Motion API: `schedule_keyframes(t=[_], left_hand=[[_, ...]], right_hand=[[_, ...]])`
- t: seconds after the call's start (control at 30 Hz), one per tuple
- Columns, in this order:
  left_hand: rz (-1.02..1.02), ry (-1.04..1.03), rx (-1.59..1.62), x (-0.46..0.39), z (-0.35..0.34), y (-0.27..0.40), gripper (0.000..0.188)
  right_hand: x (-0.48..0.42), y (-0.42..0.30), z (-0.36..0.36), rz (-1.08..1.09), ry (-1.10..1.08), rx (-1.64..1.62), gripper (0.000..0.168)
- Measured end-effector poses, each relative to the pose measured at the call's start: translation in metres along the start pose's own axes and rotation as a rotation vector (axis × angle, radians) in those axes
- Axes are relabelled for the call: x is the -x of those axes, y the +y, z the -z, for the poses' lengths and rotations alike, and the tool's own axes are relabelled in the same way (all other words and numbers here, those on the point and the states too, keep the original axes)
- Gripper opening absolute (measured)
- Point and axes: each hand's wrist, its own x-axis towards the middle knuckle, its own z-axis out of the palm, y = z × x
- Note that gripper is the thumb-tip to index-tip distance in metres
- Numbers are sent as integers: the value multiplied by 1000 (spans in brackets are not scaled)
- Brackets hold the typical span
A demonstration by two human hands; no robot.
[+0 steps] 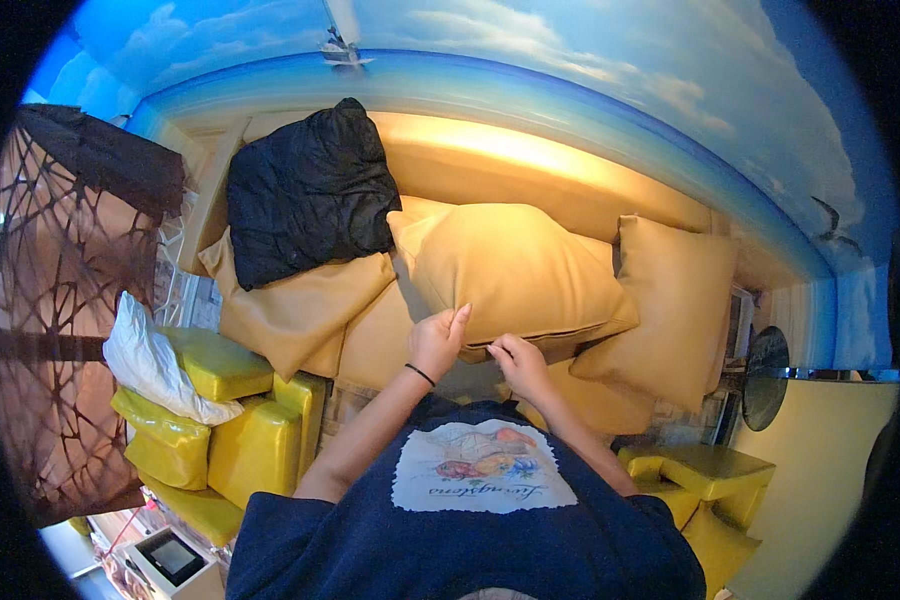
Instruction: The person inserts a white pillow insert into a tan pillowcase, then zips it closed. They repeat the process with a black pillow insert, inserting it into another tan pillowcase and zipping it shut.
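Observation:
A plump tan cushion (525,270) in smooth, leather-like material lies before me on a tan sofa (547,161). Its near edge has a dark seam line, perhaps a zip, between my hands. My left hand (436,341), with a black band at the wrist, grips the near left part of that edge, thumb pointing up. A short way to the right, my right hand (523,365) pinches the edge at the seam with curled fingers. What exactly sits between those fingertips is too small to tell.
A black crumpled cushion (307,195) rests on another tan cushion (292,307) at the left. A further tan cushion (675,307) leans at the right. Yellow armchairs (255,442) flank me, the left one bearing a white pillow (157,367). A patterned screen (67,300) stands far left.

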Motion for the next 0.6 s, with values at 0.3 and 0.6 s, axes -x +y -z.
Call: schedule_keyframes(t=[0.3,0.6], left_hand=[[-107,81,268,7,51,5,48],[-171,-163,-257,9,58,10,49]], right_hand=[[21,59,79,54,-157,149,22],[53,177,70,-273,201,410,8]])
